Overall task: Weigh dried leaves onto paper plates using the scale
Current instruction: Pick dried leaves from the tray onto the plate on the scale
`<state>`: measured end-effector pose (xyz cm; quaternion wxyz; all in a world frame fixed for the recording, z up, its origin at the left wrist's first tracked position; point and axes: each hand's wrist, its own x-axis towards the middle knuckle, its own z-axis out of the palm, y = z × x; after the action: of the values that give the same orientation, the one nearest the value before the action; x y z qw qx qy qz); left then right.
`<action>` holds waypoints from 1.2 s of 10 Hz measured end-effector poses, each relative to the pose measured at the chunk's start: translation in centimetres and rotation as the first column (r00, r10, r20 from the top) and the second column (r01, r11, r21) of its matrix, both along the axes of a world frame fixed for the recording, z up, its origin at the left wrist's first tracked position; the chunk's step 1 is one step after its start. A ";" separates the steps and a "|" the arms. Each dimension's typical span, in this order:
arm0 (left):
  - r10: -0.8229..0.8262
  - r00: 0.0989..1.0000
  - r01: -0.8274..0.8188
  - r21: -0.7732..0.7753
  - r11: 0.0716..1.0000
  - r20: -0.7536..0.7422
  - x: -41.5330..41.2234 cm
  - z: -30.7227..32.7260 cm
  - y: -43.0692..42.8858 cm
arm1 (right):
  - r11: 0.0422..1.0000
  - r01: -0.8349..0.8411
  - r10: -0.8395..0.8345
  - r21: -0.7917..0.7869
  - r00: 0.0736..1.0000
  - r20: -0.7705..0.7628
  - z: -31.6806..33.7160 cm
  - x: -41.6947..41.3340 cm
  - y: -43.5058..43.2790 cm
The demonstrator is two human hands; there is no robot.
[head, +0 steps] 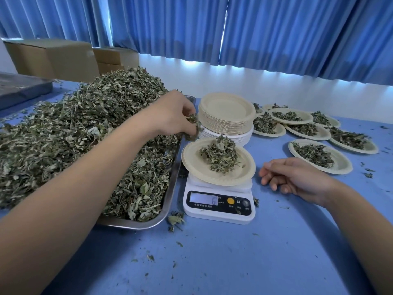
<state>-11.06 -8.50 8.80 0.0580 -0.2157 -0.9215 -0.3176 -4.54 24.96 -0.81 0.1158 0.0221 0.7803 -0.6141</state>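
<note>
The scale (219, 204) display reads seemingly "6"; a button "M".

Blue table (212, 262) — steel tray (171, 185), scale (219, 206), filled plates (345, 165)

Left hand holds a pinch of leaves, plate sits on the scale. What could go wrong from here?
1. The left hand pinches dried leaves short of the beige paper plate; bits may drop onto the blue table.
2. That plate overhangs the white digital scale, seemingly tilted; more leaves could tip it.
3. The right hand lies near its rim; a nudge could skew the reading.
</note>
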 end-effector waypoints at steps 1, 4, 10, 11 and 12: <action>-0.241 0.934 0.223 0.097 0.970 0.265 1.1 -0.3 0.8 | 1.000 -0.002 0.002 0.004 1.000 -0.002 0.0 0.0 0.0; -0.096 0.987 0.091 0.045 0.995 0.127 -0.2 -0.1 -0.4 | 1.000 0.003 -0.003 0.009 1.000 0.000 0.0 0.0 -0.1; 0.063 0.954 0.177 -0.721 0.671 0.293 -1.3 -1.7 -1.9 | 1.000 0.006 -0.006 0.004 1.000 -0.004 0.2 0.2 -0.3; 0.066 0.950 0.203 -0.763 0.614 0.306 -0.8 -1.3 -1.5 | 1.000 0.003 -0.003 0.001 1.000 -0.002 0.2 0.2 -0.2; 0.103 0.946 0.194 -0.794 0.576 0.306 -0.5 -1.0 -1.7 | 1.000 0.002 -0.002 0.000 1.000 0.001 0.2 0.1 -0.1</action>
<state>-11.54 -10.15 7.78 -0.2058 -0.1874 -0.9542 0.1099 -4.43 24.81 -0.65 0.1154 0.0231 0.7801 -0.6144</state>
